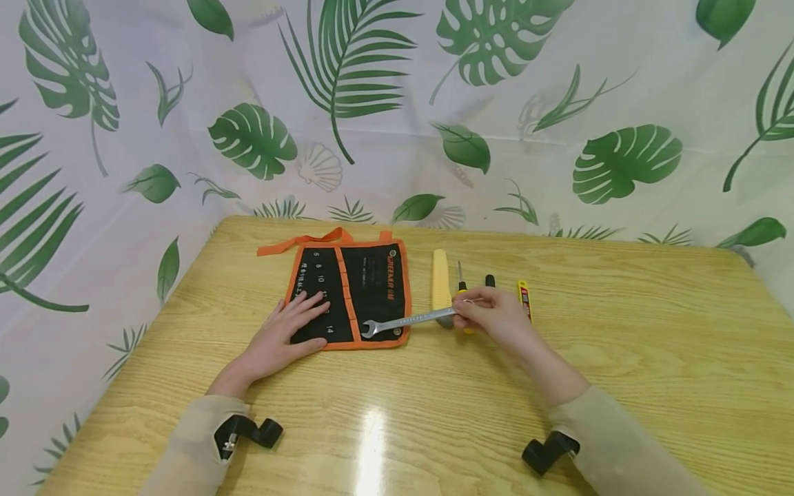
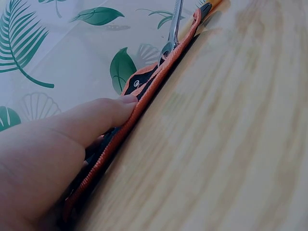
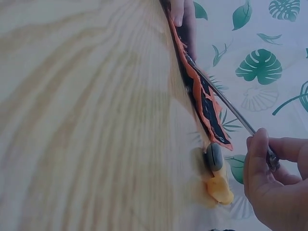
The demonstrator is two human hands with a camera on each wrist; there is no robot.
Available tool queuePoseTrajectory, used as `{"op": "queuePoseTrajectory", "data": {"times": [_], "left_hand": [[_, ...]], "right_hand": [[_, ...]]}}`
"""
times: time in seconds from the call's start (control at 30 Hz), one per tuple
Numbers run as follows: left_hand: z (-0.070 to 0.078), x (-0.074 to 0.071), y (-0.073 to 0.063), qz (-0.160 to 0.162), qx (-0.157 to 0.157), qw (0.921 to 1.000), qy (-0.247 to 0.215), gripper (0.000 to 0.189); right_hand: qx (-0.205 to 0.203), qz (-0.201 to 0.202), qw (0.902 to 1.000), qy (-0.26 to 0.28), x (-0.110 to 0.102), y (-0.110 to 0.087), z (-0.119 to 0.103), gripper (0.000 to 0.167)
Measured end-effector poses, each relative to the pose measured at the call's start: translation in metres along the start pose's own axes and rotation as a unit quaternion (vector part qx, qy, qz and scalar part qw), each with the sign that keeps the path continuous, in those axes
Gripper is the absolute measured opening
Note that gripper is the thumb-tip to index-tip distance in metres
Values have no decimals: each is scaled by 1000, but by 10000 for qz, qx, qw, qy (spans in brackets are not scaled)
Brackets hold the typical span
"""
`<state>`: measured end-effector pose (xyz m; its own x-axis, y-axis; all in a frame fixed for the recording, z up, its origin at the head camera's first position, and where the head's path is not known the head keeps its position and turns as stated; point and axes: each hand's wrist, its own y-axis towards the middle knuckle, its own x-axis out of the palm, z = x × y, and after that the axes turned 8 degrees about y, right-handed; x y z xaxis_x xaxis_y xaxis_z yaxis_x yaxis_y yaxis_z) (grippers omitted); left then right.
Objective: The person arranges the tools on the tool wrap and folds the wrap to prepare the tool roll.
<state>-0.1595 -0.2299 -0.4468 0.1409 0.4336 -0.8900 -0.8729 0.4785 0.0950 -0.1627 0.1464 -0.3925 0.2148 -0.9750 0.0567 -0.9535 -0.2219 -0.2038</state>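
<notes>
A black tool pouch [image 1: 375, 275] with orange edging and printed size numbers lies flat on the table. My left hand [image 1: 291, 334] rests on its left part, fingers spread and straight, the thumb along the near edge. In my right hand [image 1: 496, 317] I pinch one end of a silver combination wrench [image 1: 412, 319] between thumb and fingers. The wrench slants down to the left, its open-jaw end at the orange strip across the pouch. In the right wrist view the wrench [image 3: 226, 101] runs from my fingertips to the pouch [image 3: 207, 106].
Right of the pouch lies a yellow-handled tool [image 1: 441, 279] with a grey end. Beside it are a screwdriver [image 1: 461, 279], partly behind my right hand, a black-tipped item [image 1: 490, 280] and a narrow yellow-and-red pack [image 1: 524, 297]. A leaf-print sheet [image 1: 384, 138] hangs behind the wooden table [image 1: 434, 413].
</notes>
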Motion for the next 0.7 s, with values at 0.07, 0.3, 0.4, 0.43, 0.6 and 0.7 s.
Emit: {"op": "queuePoseTrajectory", "data": {"times": [0.07, 0.3, 0.4, 0.43, 0.6, 0.7], "left_hand": [[1, -1, 0, -10, -1, 10000, 16, 66], [2, -2, 0, -34, 16, 10000, 39, 66], [2, -2, 0, -42, 12, 10000, 44, 66], [3, -2, 0, -43, 12, 10000, 47, 66], [3, -3, 0, -32, 13, 10000, 10, 66], [3, -3, -1, -25, 29, 10000, 9, 66]], "right_hand": [[-29, -20, 10000, -47, 1, 1, -1, 35], [-40, -25, 10000, 4, 4, 7, -1, 32], [17, -33, 10000, 28, 6, 9, -1, 30], [34, -27, 10000, 9, 6, 9, -1, 30], [92, -32, 9998, -182, 8, 11, 2, 30], [110, -71, 9996, -258, 9, 12, 4, 29]]}}
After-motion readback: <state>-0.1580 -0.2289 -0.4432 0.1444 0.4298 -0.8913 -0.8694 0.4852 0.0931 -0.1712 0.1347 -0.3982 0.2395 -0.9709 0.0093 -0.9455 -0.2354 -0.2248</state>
